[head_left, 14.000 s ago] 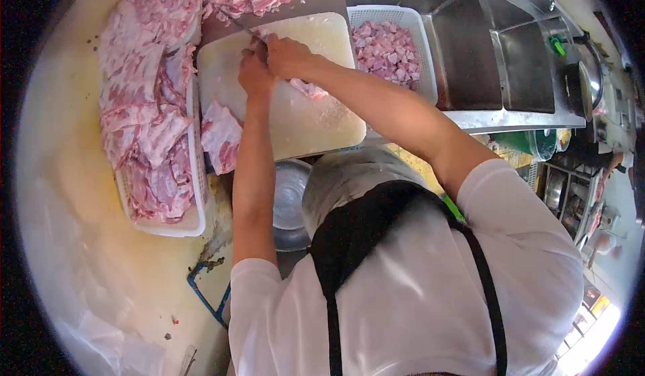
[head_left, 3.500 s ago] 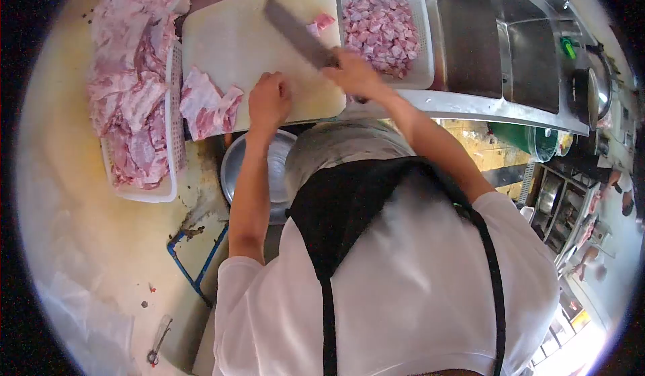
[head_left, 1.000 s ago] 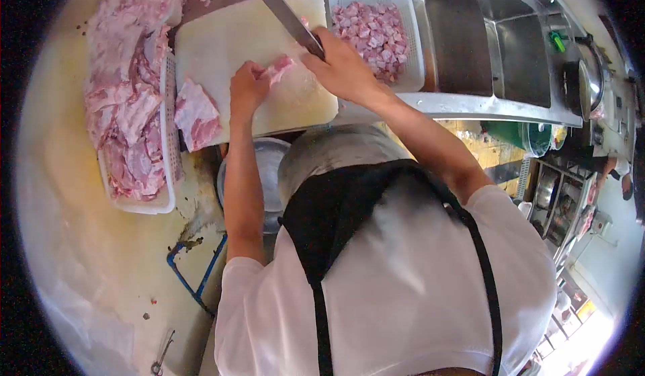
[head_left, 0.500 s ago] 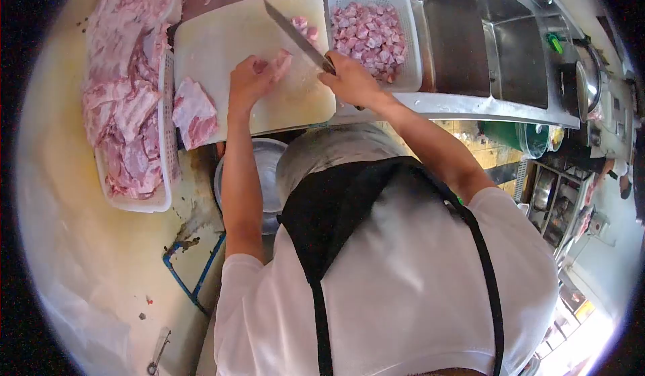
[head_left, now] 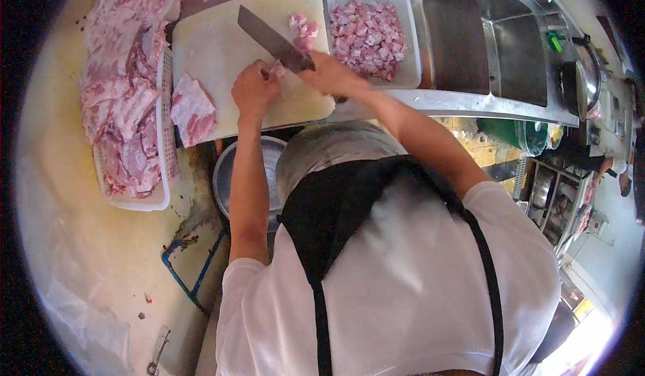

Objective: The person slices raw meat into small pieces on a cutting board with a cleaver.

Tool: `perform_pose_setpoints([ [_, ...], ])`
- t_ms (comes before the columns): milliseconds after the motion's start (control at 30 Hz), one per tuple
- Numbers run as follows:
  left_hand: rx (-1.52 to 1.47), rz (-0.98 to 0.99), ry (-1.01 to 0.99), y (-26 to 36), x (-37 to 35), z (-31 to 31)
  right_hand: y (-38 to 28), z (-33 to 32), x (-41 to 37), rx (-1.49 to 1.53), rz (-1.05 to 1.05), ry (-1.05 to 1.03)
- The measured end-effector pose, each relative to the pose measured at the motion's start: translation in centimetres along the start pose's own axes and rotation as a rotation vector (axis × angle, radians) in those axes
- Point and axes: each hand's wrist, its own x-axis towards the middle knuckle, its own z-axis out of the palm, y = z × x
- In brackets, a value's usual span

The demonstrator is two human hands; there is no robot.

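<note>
Two steel sink basins (head_left: pixel 470 40) are set at far R, well apart from the work. A long white plastic basket (head_left: pixel 163 174), heaped w/ pale meat slabs, is laid along the L edge of a white plastic cutting board (head_left: pixel 215 47). A smaller white plastic basket (head_left: pixel 411 47) of diced meat is butted against the board's R edge. A round steel bowl (head_left: pixel 232 174) is seen below the board's near edge, under the L forearm. One flat pink meat slab (head_left: pixel 191 110) is laid on the board's near-L corner, near the L hand (head_left: pixel 255 90).

A broad dark-bladed cleaver (head_left: pixel 269 38) is gripped at the handle by the R hand (head_left: pixel 328 75), fist closed. Its long axis is run from that hand up and L across the board. The L hand is clenched on a narrow pink meat strip (head_left: pixel 275 70), which is pointed toward the R, at the blade's heel, btwn both hands. The strip is held by the L hand, w/ the R hand just beside it.

A few cut pink cubes (head_left: pixel 301 28) are scattered beyond the blade, near the R basket. Nothing is seen btwn blade and strip.
</note>
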Motion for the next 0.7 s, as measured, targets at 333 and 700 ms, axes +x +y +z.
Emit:
perform_pose_setpoints([
  [333,-0.194,-0.013,-0.165,-0.9,-0.1,-2.1,9.5,-9.3,0.8,-0.4,-0.141,0.604],
  [700,-0.234,0.057,0.553,-4.4,3.1,-19.4,1.9,-3.5,-4.2,0.078,0.082,0.275],
])
